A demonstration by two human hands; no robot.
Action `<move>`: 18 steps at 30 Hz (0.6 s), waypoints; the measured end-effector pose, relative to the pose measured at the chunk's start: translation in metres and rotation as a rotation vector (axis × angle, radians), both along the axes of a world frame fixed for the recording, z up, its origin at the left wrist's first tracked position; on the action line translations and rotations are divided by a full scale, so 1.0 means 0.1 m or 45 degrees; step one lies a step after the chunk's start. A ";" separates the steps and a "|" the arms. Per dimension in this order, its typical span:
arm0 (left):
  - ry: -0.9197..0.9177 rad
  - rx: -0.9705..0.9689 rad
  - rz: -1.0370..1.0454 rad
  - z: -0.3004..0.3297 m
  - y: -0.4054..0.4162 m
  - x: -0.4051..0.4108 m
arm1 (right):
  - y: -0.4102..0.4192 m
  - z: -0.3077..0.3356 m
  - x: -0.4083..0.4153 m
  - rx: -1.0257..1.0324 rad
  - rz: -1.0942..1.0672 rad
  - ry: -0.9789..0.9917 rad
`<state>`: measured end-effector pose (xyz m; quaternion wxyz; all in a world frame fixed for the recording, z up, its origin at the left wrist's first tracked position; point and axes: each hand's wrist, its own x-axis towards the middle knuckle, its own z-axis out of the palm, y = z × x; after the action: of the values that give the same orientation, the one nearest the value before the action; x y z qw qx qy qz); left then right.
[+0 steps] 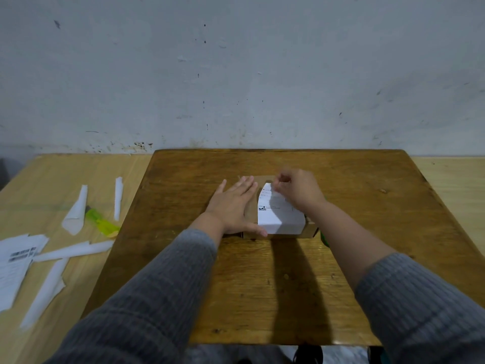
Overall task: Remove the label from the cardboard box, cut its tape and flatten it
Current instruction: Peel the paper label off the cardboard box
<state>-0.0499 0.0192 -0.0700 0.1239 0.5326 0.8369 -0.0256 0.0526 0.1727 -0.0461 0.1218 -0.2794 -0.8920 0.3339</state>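
A small brown cardboard box (307, 230) lies in the middle of the dark wooden table (275, 285). A white printed label (278, 214) covers its top and folds down over its near side. My left hand (233, 206) lies flat with fingers spread on the left part of the box top, thumb against the label's lower left corner. My right hand (296, 189) pinches the label's far edge, which is lifted a little off the box. Most of the box is hidden under my hands and the label.
On the lighter table to the left lie a yellow-green utility knife (101, 222), several torn white strips (76, 208) and a printed label sheet (15, 261). Something green (325, 239) peeks out beside my right forearm. A grey wall stands behind the tables.
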 end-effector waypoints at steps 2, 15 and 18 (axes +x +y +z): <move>-0.002 0.031 0.002 -0.01 -0.02 0.03 | -0.02 -0.10 -0.01 0.214 0.078 -0.010; -0.051 0.041 0.098 -0.05 -0.03 0.11 | 0.08 -0.08 0.08 0.544 0.216 -0.278; -0.052 0.045 0.118 -0.06 -0.01 0.11 | 0.12 -0.07 0.15 0.560 0.214 -0.266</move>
<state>-0.0390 0.0187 -0.0759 0.1326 0.4958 0.8583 0.0058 0.0673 0.1848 -0.0530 0.0586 -0.2041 -0.9710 0.1102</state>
